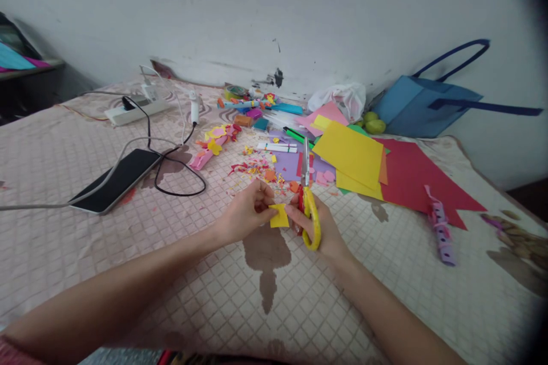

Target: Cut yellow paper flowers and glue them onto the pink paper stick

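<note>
1. Your left hand (246,214) is pinching the small yellow paper-like square (279,218) at its nine-o'clock side, probably steadying it between your hands.
2. Your right hand (327,229) is gripping yellow-and-red-handled metal scissors (315,220), pointing toward twelve o'clock, likely freeing fingertips (293,211) for the square's three-o'clock edge.

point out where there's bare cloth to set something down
Bare patches of tablecloth lie between the left forearm and right forearm, between the right forearm and lilac tube, and between the left forearm and dark-screened device. Beyond the scissors it is crowded with paper scraps, yellow sheets and purple paper.
</note>
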A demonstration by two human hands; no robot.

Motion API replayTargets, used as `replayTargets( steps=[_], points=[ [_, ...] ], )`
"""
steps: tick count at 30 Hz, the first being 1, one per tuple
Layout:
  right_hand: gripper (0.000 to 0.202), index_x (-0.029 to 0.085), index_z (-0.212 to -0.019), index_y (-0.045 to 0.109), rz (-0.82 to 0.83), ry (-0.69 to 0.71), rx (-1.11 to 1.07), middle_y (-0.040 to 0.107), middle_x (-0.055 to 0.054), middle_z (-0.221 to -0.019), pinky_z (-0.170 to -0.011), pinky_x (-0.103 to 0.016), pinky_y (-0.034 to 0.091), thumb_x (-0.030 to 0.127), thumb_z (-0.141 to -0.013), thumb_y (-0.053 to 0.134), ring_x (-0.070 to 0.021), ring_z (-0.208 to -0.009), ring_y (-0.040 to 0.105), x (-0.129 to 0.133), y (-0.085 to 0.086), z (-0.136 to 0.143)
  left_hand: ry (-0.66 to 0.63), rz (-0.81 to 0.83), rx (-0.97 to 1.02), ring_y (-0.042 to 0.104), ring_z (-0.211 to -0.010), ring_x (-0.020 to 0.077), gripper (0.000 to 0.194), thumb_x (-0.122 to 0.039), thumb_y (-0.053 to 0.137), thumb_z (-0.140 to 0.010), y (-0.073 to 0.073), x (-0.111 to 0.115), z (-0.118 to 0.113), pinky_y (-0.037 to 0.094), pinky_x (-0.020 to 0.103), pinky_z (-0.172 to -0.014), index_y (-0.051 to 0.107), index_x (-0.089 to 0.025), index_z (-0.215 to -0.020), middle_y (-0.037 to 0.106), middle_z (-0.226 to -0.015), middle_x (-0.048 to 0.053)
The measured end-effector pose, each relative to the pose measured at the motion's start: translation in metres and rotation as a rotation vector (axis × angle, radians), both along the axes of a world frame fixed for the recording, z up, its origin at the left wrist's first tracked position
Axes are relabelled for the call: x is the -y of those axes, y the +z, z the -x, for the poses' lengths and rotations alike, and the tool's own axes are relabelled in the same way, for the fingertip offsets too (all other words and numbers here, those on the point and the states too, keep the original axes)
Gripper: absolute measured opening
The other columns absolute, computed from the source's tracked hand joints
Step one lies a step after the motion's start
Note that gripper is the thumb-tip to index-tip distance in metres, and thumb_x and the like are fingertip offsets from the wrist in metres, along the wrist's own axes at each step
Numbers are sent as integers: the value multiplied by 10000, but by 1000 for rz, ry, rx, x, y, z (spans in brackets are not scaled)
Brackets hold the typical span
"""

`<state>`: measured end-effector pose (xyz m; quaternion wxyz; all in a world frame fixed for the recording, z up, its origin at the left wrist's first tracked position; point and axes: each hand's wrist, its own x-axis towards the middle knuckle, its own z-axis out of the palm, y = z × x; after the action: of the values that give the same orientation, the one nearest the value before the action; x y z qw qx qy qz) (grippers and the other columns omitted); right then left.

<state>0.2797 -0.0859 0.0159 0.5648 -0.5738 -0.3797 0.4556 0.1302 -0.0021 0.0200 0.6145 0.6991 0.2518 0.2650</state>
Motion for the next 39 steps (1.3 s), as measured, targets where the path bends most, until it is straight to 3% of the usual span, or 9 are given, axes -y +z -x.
replayTargets(
  steps=[4, 9, 12, 17, 22, 28, 35, 39],
  points=[
    [309, 212, -805, 482, 3, -45, -40, 514, 79, -601, -364, -185, 381, 300, -642, 728, -59, -404, 448, -1, -4, -1, -53, -195, -45, 546, -659, 106, 99, -91, 499, -739, 3, -1, 2, 430, 231, -601, 508, -165, -804, 573, -741, 5],
    [324, 212, -801, 467, 14, -123, -79, 484, 90, -535, -367, -194, 355, 310, -631, 725, -64, -381, 434, -1, -2, -1, -159, -462, -74, 550, -806, 131, 374, 37, 392, -658, 7, 1, 3, 434, 254, -728, 601, -182, -879, 607, -884, 29],
    [329, 214, -797, 456, 16, -115, -117, 474, 97, -515, -362, -189, 331, 321, -630, 719, -60, -364, 430, 0, 2, 0, -110, -475, -54, 552, -803, 131, 321, 14, 445, -679, 5, 2, 2, 443, 258, -744, 592, -177, -891, 608, -890, 34],
    [331, 206, -774, 462, 28, -98, -113, 472, 98, -500, -361, -185, 323, 324, -615, 728, -58, -363, 428, 1, 6, 3, -68, -327, -11, 564, -770, 130, 71, -160, 570, -764, 2, 1, 1, 456, 260, -729, 593, -158, -831, 617, -848, 43],
    [319, 208, -793, 482, 35, -95, -114, 494, 87, -544, -360, -192, 337, 311, -617, 728, -58, -371, 425, 1, 0, 1, -74, -6, 8, 580, -728, 135, 187, -309, 626, -759, -3, 0, -2, 454, 263, -674, 572, -135, -800, 636, -814, 58],
    [284, 210, -794, 492, 17, -53, -81, 481, 86, -531, -373, -194, 353, 334, -659, 709, -64, -384, 429, 1, -4, 0, 6, 380, 75, 558, -619, 90, 233, -294, 706, -677, -3, 3, -4, 421, 224, -614, 547, -127, -712, 617, -682, 7],
    [255, 220, -764, 482, -40, -13, -129, 421, 99, -431, -387, -187, 347, 435, -769, 620, -68, -365, 396, 2, -3, 2, 94, 449, 58, 572, -614, 95, 260, -263, 745, -628, 0, 4, -4, 440, 233, -624, 538, -125, -706, 622, -666, 6],
    [280, 223, -802, 481, -30, -16, -132, 465, 95, -500, -391, -191, 362, 381, -712, 694, -66, -384, 425, 1, -2, 3, 93, 417, 47, 568, -609, 90, 261, -249, 740, -635, 1, 4, -4, 434, 225, -612, 523, -128, -714, 617, -659, 0]
  ],
)
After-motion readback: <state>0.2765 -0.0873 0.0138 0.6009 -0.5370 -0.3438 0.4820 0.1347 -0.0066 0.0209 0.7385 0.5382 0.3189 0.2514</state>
